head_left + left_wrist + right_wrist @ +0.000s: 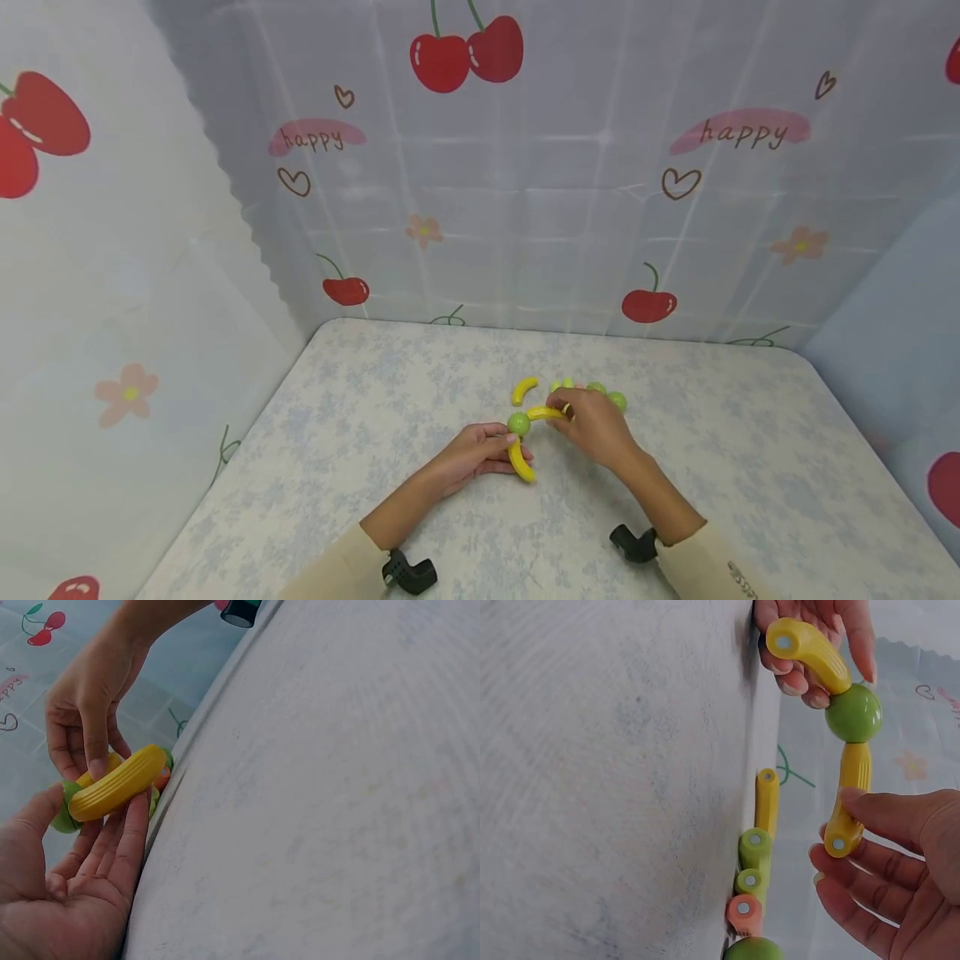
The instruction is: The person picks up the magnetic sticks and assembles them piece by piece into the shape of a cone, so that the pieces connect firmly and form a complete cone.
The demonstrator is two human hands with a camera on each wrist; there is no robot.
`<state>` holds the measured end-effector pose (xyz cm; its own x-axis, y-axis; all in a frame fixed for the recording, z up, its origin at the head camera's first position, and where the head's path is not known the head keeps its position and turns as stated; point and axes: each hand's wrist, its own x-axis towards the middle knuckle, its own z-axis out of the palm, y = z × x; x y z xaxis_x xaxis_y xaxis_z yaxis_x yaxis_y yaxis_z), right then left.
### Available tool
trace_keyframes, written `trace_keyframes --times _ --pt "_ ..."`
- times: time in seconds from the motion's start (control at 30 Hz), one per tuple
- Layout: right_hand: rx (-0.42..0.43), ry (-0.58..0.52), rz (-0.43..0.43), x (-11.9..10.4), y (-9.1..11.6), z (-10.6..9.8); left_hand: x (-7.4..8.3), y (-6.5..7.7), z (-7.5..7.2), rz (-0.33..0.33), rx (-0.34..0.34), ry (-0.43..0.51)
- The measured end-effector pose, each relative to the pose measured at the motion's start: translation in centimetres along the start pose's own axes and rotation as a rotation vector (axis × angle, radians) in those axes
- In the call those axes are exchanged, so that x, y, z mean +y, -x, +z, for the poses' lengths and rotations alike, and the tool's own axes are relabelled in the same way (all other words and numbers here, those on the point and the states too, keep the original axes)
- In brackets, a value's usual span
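My left hand (480,450) holds a green ball (518,423) and a yellow curved magnetic rod (519,462) between thumb and fingers. The rod's end meets the ball and its other end points toward me. My right hand (596,427) pinches a second yellow curved magnetic rod (855,776) between thumb and fingers. That rod's far end sits against the same green ball, so the three form a bent chain. In the right wrist view, round silvery discs show in the rods' free ends. Both hands are close over the table.
A third yellow curved rod (525,390) lies on the table (390,375) beyond the hands. Behind my right hand stand light green pieces (755,844), an orange-pink piece (744,913) and green balls (617,401), partly hidden. A printed curtain (510,192) rises past the table's far edge.
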<state>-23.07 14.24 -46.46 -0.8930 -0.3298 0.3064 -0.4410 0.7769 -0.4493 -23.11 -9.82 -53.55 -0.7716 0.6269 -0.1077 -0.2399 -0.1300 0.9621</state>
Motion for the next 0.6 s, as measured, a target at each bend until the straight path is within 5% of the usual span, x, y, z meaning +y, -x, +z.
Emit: trace_keyframes --times 0.6 --pt "-0.053 -0.023 -0.177 -0.64 0.37 0.71 0.52 0.4 -0.13 -0.056 -0.047 -0.035"
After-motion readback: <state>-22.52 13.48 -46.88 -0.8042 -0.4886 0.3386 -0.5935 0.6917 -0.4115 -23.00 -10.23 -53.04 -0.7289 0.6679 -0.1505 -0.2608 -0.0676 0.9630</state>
